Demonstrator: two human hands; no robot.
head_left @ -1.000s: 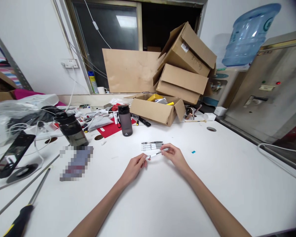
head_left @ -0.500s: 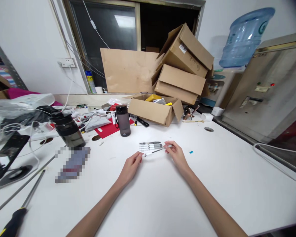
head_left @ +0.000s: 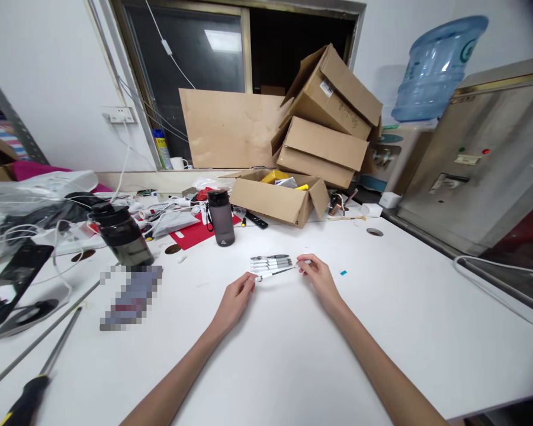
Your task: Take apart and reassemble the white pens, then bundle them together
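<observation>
While the grip of the left hand (head_left: 234, 300) is closed on the white pen (head_left: 265, 276) over the table (head_left: 266, 361), with a dark rod (head_left: 283, 272) bared toward the right hand (head_left: 318, 280), the pen is best held firm and the rod kept in line, lest it bend. Whether the right grip holds the rod's end, I cannot tell. Compared with a second ago, the hands stand wider apart, showing more rod, just before the row of pens (head_left: 270, 263).

No wording legible — white logo (head_left: 224, 242) on dark bottle (head_left: 221, 216), green mark (head_left: 467, 51) on water jug (head_left: 435, 77).
</observation>
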